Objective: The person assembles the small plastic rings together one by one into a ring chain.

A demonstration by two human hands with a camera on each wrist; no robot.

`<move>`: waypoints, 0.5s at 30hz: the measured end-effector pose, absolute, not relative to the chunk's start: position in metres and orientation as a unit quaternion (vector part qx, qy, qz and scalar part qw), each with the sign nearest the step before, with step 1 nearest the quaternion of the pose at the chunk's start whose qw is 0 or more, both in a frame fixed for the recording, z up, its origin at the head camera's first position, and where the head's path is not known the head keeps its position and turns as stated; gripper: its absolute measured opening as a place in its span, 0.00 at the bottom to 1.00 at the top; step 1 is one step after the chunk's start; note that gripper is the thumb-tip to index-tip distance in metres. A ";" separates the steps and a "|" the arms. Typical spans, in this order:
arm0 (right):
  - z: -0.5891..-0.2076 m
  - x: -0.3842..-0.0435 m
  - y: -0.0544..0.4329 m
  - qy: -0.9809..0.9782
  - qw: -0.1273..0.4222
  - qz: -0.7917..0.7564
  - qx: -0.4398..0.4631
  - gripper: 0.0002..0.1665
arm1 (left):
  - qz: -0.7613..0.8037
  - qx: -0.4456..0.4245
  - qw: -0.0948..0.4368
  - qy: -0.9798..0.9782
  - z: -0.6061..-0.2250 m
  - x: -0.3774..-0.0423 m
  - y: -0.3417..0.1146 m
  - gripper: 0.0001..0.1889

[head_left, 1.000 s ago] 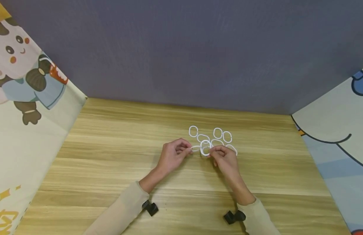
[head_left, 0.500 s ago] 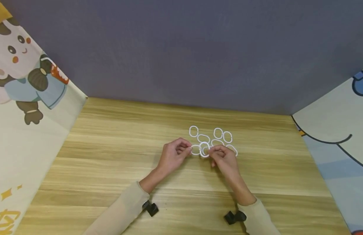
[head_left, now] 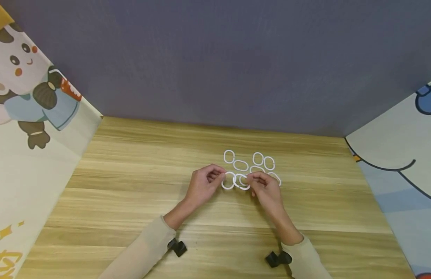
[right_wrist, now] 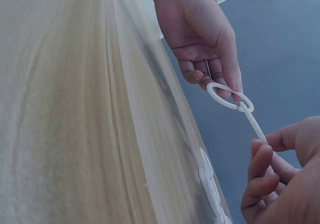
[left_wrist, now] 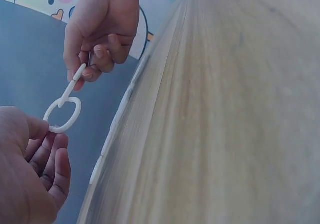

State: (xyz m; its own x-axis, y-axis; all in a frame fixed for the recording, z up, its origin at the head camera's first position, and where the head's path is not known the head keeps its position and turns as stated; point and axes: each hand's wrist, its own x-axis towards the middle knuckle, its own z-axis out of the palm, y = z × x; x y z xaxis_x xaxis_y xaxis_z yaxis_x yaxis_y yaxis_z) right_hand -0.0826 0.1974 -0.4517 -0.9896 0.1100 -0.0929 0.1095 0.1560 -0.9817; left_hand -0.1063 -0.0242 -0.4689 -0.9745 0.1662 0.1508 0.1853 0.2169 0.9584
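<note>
My left hand (head_left: 206, 182) pinches a white oval ring link (left_wrist: 78, 112) between thumb and fingertips, above the table. A second white ring link (right_wrist: 256, 126) is pinched by my right hand (head_left: 269, 190). In both wrist views the two links pass through each other, joined in a short chain. The left link faces the head camera fairly flat; the right one is seen nearly edge-on in the wrist views. Small gaps show in some of the rings. Just behind the hands, several similar white links (head_left: 241, 160) lie loose on the table, one partly hidden by the right hand.
The wood-grain table (head_left: 131, 193) ends at a dark grey upright panel (head_left: 215, 66) behind the links. Cartoon-printed panels stand at the left (head_left: 62, 151) and right (head_left: 386, 155). Small black devices (head_left: 177, 247) sit at both sleeve cuffs.
The held links have tilted: the left one turned from edge-on to facing the head camera, and the right one swung lower and flatter. Both hands stay nearly in place; the loose links have not moved.
</note>
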 end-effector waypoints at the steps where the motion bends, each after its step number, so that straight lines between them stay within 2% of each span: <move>1: -0.452 -0.083 0.198 -0.761 0.002 0.644 -0.071 0.06 | -0.613 -0.114 0.007 -0.782 -0.469 -0.107 -0.024 0.03; 15: -0.450 -0.084 0.202 -0.765 0.011 0.641 -0.062 0.07 | -0.590 -0.151 -0.016 -0.793 -0.471 -0.108 -0.025 0.04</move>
